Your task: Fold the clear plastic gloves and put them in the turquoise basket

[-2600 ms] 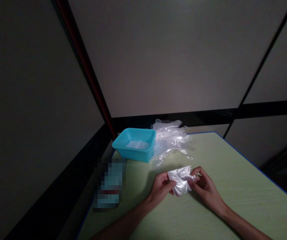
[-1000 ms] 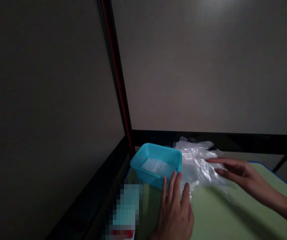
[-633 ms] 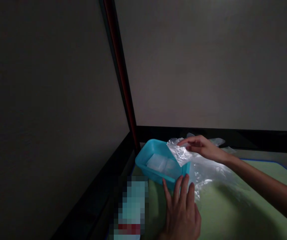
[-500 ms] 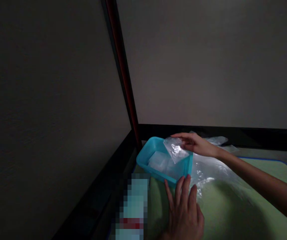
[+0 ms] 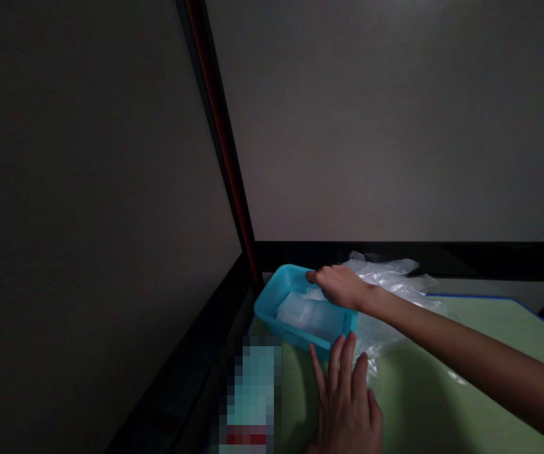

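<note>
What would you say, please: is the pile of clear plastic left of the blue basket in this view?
No, the pile of clear plastic lies right of the blue basket, partly behind the right arm.

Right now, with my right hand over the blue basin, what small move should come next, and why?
I'd probably ease the right hand open to release anything it holds: it reaches in over the blue basin, where translucent plastic already lies. The left hand is spread at the near rim, perhaps able to steady it. Whether the right fingers grip anything is hidden.
</note>
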`<state>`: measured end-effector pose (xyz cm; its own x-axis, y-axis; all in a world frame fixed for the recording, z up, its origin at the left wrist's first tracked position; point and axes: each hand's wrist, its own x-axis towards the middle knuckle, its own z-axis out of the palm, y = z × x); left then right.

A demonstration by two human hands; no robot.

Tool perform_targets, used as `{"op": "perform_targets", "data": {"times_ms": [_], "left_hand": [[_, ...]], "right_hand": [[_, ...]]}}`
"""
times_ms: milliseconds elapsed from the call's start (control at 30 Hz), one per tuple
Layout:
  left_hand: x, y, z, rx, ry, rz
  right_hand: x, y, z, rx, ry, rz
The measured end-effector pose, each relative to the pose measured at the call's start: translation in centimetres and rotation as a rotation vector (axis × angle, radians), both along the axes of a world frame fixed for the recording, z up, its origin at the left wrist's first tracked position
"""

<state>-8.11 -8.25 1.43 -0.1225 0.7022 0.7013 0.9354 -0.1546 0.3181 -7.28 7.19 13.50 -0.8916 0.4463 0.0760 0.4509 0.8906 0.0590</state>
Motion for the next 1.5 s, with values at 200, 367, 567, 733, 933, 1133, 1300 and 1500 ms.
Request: {"op": "perform_targets", "data": {"times_ms": [200, 367, 567, 733, 933, 1133, 1300, 1500], "left_hand": [[0.0, -0.1, -0.2, -0.034, 0.057, -0.005], [-0.1, 0.0, -0.3, -0.019, 0.008, -0.034], [-0.5, 0.1, -0.6, 0.003, 0.047, -0.074], [-0.5, 0.0, -0.5, 0.000, 0.051, -0.084], [-0.6, 0.0, -0.5, 0.004, 0.068, -0.094], [-0.5, 0.1, -0.5, -0.003, 0.065, -0.073], [-0.5, 0.3, -0.6, 0.013, 0.061, -0.054], [-0.7, 0.3, -0.8, 0.018, 0.084, -0.054]], "right_hand": [[-0.8, -1.8, -1.1, -0.030, -0.115, -0.035], [-1.1, -1.1, -2.0, -0.180, -0.285, -0.021], [-1.7, 0.2, -2.7, -0.274, -0.416, -0.003], [-1.9, -0.3, -2.7, -0.227, -0.445, -0.077], [-2.1, 0.1, -2.8, -0.219, -0.439, -0.094], [-1.9, -0.3, -2.9, -0.228, -0.382, -0.075], [-1.4, 0.4, -1.5, -0.270, -0.332, -0.016], [2.3, 1.2, 2.1, -0.282, -0.072, 0.085]]}}
